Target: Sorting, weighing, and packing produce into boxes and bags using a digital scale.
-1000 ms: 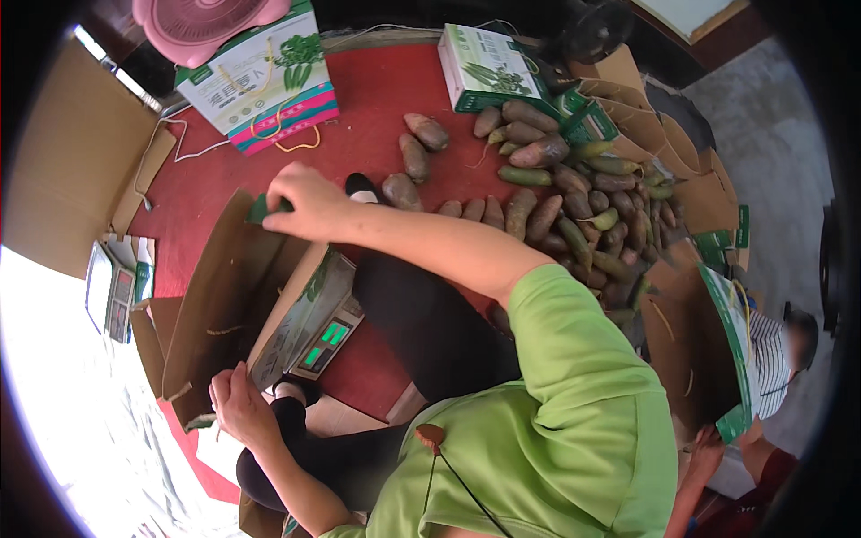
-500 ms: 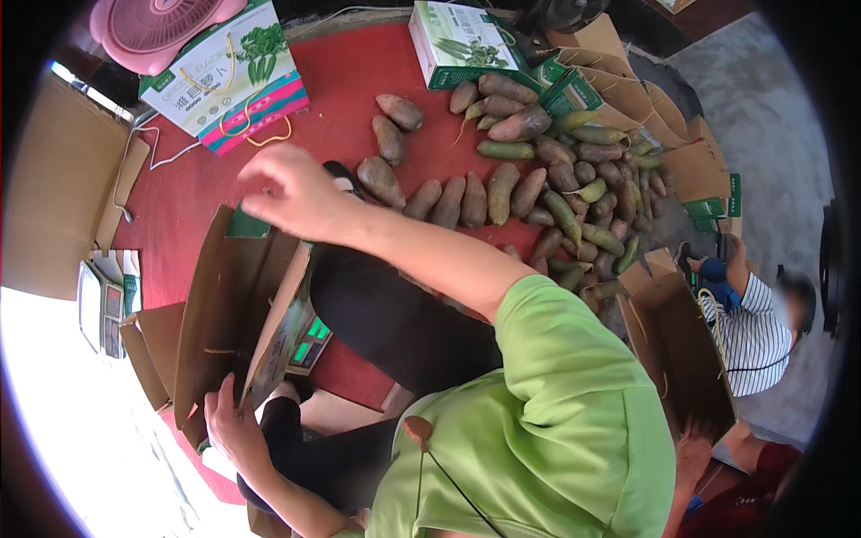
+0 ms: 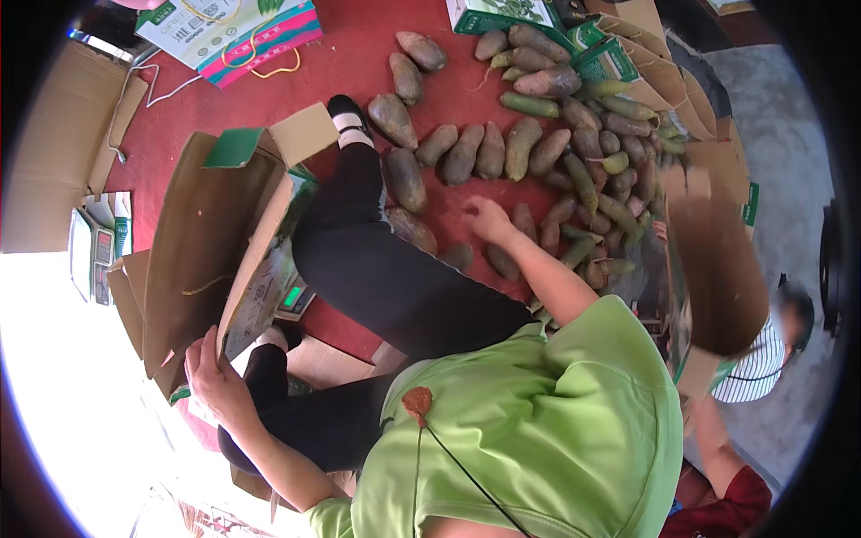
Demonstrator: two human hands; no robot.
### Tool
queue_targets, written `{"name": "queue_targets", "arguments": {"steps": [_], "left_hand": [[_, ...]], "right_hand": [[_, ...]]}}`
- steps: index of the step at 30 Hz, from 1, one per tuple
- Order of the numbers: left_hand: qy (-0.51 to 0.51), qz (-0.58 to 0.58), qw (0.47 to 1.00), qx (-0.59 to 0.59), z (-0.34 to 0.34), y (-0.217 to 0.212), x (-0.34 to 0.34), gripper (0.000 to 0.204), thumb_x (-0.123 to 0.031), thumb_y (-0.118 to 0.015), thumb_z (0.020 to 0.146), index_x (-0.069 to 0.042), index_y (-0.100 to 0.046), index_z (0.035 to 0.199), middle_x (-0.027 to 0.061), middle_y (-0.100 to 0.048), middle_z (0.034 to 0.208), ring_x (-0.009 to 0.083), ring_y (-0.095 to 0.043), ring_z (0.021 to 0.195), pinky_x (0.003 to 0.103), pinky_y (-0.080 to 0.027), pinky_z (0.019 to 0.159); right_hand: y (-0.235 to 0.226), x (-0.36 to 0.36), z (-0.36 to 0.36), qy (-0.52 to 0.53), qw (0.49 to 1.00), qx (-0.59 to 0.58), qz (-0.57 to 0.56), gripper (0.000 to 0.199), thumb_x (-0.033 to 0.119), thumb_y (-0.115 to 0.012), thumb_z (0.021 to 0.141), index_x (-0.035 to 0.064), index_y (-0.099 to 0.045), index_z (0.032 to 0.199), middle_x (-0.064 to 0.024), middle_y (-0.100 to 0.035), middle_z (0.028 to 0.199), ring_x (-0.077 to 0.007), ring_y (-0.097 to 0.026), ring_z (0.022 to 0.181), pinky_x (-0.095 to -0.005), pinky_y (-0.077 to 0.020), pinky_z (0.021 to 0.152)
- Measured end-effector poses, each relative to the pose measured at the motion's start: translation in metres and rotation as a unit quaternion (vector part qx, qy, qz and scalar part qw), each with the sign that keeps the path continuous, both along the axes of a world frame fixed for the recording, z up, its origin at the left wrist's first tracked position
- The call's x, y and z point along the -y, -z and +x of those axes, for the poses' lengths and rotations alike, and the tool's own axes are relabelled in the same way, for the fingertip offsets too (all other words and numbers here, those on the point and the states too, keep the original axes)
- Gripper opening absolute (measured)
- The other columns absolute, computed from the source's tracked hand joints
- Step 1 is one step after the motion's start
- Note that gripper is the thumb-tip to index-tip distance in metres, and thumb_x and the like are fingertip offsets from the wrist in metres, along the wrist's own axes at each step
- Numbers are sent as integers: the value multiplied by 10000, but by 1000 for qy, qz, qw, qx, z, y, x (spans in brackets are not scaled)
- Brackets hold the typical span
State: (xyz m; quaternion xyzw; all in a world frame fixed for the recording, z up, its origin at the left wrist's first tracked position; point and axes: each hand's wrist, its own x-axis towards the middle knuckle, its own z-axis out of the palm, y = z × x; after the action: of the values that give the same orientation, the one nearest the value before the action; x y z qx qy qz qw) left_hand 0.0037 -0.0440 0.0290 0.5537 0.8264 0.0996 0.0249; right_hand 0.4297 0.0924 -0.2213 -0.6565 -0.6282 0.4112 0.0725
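Note:
My left hand (image 3: 215, 381) grips the near edge of an open cardboard box (image 3: 193, 242), its fingers over the rim. The box leans beside my bent leg, with a green-and-tan flap up at its far end. Behind its printed side, a scale (image 3: 293, 300) with a lit green display partly shows. My right hand (image 3: 489, 221) reaches over the red surface (image 3: 359, 67), empty, with its fingers loosely bent and apart. Close around it lie long green and purplish radishes; the nearest is a dark radish (image 3: 524, 221). A row of radishes (image 3: 490, 151) lies just beyond.
A large heap of radishes (image 3: 619, 179) spreads to the right. Another person's arm (image 3: 717, 448) is beside a raised brown box (image 3: 717, 260). Printed cartons (image 3: 242, 36) stand at the back left. A second scale (image 3: 90, 255) sits at the far left. A person in stripes (image 3: 749, 359) is at right.
My right hand has swung from above the box's far end rightward to the radishes. The box's far flap now stands up. The other person's box at right has been raised and tilted.

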Motion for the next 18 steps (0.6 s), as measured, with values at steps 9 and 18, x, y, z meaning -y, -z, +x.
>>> {"name": "queue_targets", "arguments": {"steps": [9,18], "left_hand": [[10,12,999,-47,1,8,1,335,17,-543,747,-94,-660,1041,94,-601,955,295,-597,885,396,-475,753],[28,8,997,-70,-1,9,2,357,16,-538,723,-95,-662,1039,90,-610,974,293,-597,882,402,-469,770]], "right_hand": [[49,67,15,-22,993,29,-114,284,182,-686,721,70,-640,978,-127,-662,895,-265,-641,872,-365,-500,775],[68,27,-25,-30,993,-13,-115,443,207,-723,683,25,-608,1070,-126,-655,974,-240,-633,921,-351,-499,823]]}}
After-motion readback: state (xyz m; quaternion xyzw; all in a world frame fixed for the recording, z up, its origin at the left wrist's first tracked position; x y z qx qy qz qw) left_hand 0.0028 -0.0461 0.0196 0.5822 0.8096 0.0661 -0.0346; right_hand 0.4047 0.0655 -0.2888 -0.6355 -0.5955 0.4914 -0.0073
